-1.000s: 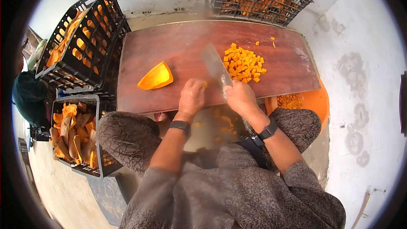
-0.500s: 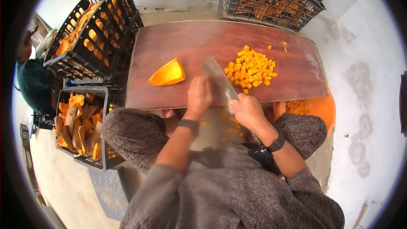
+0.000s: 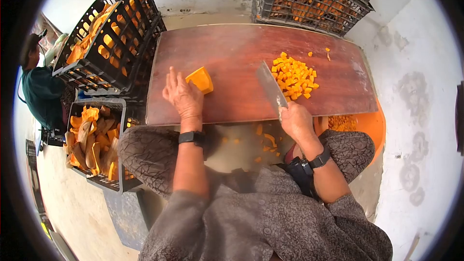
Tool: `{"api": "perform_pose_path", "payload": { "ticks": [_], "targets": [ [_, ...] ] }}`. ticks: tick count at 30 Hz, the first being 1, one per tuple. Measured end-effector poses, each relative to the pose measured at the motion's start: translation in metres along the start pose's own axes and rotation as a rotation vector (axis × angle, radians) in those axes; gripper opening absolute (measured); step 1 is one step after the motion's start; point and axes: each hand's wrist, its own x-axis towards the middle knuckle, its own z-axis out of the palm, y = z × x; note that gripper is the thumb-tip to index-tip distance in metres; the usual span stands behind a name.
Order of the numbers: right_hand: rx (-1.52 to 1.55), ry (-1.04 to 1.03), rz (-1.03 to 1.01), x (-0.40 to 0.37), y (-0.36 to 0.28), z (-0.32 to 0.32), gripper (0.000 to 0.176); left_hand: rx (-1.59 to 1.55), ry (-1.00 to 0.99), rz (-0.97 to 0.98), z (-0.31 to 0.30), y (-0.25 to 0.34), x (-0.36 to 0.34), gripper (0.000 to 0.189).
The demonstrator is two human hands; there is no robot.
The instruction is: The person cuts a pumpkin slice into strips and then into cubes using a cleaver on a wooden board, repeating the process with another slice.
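Observation:
My left hand (image 3: 184, 95) is over the left part of the board, fingers spread and stretched out. It overlaps an orange pumpkin chunk (image 3: 200, 80), hiding the chunk's left part. My right hand (image 3: 296, 118) is closed around the handle of a broad-bladed cleaver (image 3: 272, 84). The cleaver's blade points up and to the left over the reddish-brown board (image 3: 232, 48). Close to the right of the blade lies a heap of small pumpkin cubes (image 3: 296, 76).
Black crates (image 3: 104, 63) of pumpkin pieces are stacked at the left, above a grey crate (image 3: 121, 130) of pumpkin pieces. More crates (image 3: 314, 5) stand behind the board. An orange basin (image 3: 374, 128) with cubes sits under its right edge. A person (image 3: 41, 87) is at the far left.
My left hand has moved left from beside the cleaver to the pumpkin chunk, and its fingers have spread. My right hand has shifted slightly right with the cleaver.

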Motion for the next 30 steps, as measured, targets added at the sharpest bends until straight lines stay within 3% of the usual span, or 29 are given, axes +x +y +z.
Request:
{"api": "perform_pose_path", "payload": {
  "ticks": [2, 4, 6, 8, 13, 15, 22, 24, 25, 27, 30],
  "targets": [
    [-0.012, 0.043, 0.059, 0.001, 0.006, -0.004, 0.024, 0.101, -0.034, -0.006, 0.004, -0.011, 0.003, 0.042],
    [0.032, 0.021, 0.097, 0.001, 0.003, -0.011, 0.025, 0.021, -0.221, -0.203, 0.012, -0.021, 0.001, 0.042],
    [0.028, -0.008, 0.131, 0.002, 0.007, -0.008, 0.025, 0.019, -0.209, -0.17, 0.01, -0.025, 0.0, 0.04],
    [0.072, -0.007, 0.098, 0.004, 0.012, 0.0, 0.026, 0.038, -0.489, -0.27, -0.004, -0.017, 0.01, 0.038],
    [0.128, -0.043, -0.02, 0.002, 0.001, -0.004, 0.026, -0.01, -0.406, -0.221, -0.01, -0.012, 0.013, 0.034],
    [0.125, -0.048, -0.009, 0.005, 0.004, 0.001, 0.025, -0.051, -0.481, -0.374, -0.018, -0.006, 0.019, 0.035],
    [0.08, -0.095, 0.064, 0.008, 0.007, -0.017, 0.028, -0.153, -0.513, -0.399, -0.01, -0.008, 0.011, 0.037],
    [0.113, -0.092, 0.059, 0.006, 0.01, -0.014, 0.027, -0.344, -0.681, -0.642, -0.023, 0.01, 0.019, 0.04],
    [0.145, -0.083, 0.059, 0.006, 0.01, -0.012, 0.027, -0.337, -0.675, -0.647, -0.021, 0.008, 0.018, 0.04],
    [0.137, -0.081, 0.049, 0.004, 0.008, -0.014, 0.026, -0.216, -0.471, -0.464, -0.011, 0.004, 0.011, 0.041],
    [0.129, -0.07, 0.045, 0.003, 0.011, -0.012, 0.027, -0.174, -0.459, -0.422, -0.004, 0.0, 0.007, 0.041]
  ]
}}
